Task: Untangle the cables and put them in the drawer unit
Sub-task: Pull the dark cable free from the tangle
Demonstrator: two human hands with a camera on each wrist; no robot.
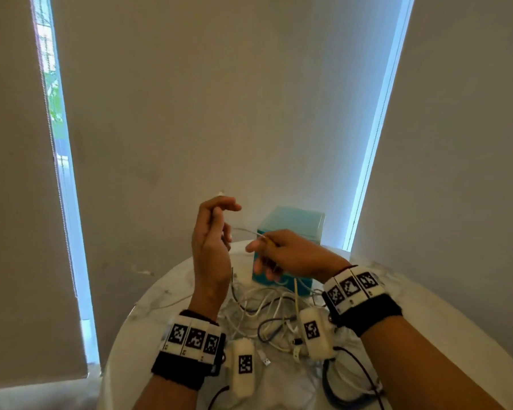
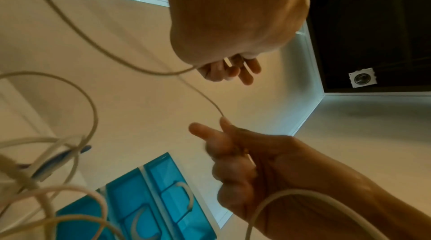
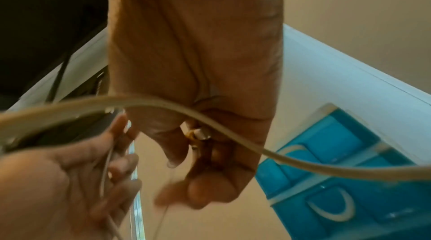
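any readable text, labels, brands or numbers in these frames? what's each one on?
No readable text in any view.
Wrist bands and: black-and-white square marker codes only, no letters or digits.
Wrist camera pods and: one marker code each.
Blue drawer unit: no label or brand visible.

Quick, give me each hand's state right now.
Left hand: raised, fingers curled round a thin white cable.
Right hand: pinches the same cable, in front of the blue drawer unit.
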